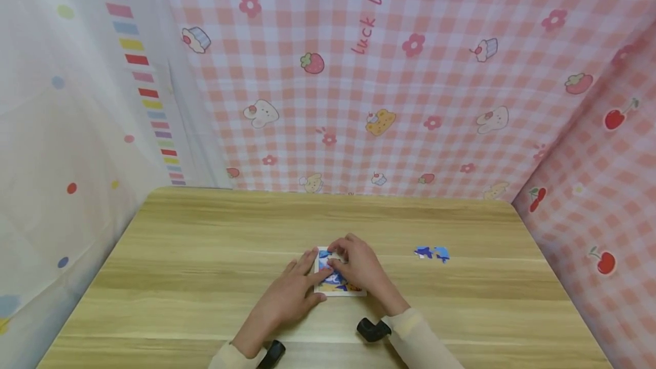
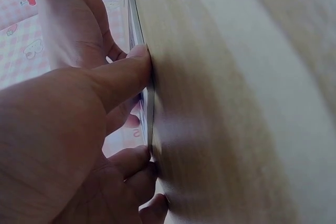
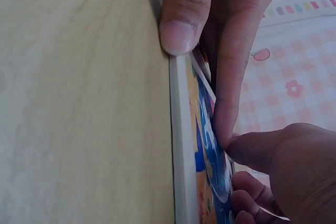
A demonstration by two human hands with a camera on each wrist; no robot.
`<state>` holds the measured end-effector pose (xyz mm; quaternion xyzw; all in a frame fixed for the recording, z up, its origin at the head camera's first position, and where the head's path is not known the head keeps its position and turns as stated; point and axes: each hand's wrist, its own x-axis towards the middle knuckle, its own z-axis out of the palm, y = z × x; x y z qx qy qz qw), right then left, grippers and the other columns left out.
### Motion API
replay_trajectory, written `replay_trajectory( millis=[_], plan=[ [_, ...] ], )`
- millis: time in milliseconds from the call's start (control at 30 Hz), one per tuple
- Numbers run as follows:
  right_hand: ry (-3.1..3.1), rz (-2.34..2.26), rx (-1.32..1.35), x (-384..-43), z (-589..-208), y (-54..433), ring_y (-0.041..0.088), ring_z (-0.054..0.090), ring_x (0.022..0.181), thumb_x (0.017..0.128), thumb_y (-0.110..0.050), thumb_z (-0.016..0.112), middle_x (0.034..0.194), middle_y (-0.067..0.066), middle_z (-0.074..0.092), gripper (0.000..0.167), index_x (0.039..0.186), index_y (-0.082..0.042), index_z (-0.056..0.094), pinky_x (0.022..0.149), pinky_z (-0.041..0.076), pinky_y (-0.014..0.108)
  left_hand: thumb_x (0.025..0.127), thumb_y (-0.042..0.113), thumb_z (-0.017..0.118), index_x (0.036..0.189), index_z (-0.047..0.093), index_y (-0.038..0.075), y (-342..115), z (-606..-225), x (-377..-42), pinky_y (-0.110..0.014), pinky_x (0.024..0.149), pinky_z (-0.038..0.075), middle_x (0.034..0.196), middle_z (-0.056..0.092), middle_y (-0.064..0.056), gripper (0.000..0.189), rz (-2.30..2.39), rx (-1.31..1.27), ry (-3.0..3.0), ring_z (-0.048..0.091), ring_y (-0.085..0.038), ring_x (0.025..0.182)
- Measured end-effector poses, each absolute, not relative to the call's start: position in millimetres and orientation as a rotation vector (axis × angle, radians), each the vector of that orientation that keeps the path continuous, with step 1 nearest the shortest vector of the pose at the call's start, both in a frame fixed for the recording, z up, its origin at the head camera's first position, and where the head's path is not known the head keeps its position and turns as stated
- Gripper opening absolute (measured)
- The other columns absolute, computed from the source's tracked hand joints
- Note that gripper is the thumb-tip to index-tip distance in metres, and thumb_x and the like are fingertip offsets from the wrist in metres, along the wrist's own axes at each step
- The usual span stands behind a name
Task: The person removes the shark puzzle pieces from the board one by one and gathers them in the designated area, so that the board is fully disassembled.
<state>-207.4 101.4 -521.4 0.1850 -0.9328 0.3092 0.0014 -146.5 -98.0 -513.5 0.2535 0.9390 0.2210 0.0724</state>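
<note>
A small framed jigsaw puzzle (image 1: pixel 340 288) with a pale border and a blue-and-orange picture lies on the table between both hands. My left hand (image 1: pixel 292 295) spans its left side. The thumb touches the near edge, the forefinger rests on the picture, and other fingertips lie along the left edge. Over the upper part, my right hand (image 1: pixel 361 263) curls its thumb and fingers around a puzzle piece that is mostly hidden. A whitish patch shows between these fingers. In the right wrist view, the right thumb (image 3: pixel 252 145) meets the left forefinger (image 3: pixel 228 114) at the picture.
Loose blue jigsaw pieces (image 1: pixel 432 253) lie on the wooden table (image 1: pixel 230 232) to the right of the puzzle. A pink checked cloth (image 1: pixel 333 95) hangs behind the table's back edge, with more cloth on both sides. Black straps sit at both wrists.
</note>
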Motion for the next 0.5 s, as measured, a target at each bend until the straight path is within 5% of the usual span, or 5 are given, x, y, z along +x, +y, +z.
replay_trajectory(
  millis=[500],
  plan=[
    [-2.862,1.079,0.547,-207.7,-522.1,96.6,0.009,0.059,0.081,0.09,-0.013,0.079,0.1,0.001,0.069,0.016,0.104,-0.011,0.071,0.07,0.051,0.022,0.1,0.037,0.064,0.151,0.054,0.019,-98.9,-515.9,-148.4,-0.054,0.128,0.025,0.17,0.022,-0.018,0.054,0.656,0.769,2.823,0.024,-0.037,0.157]
  ],
)
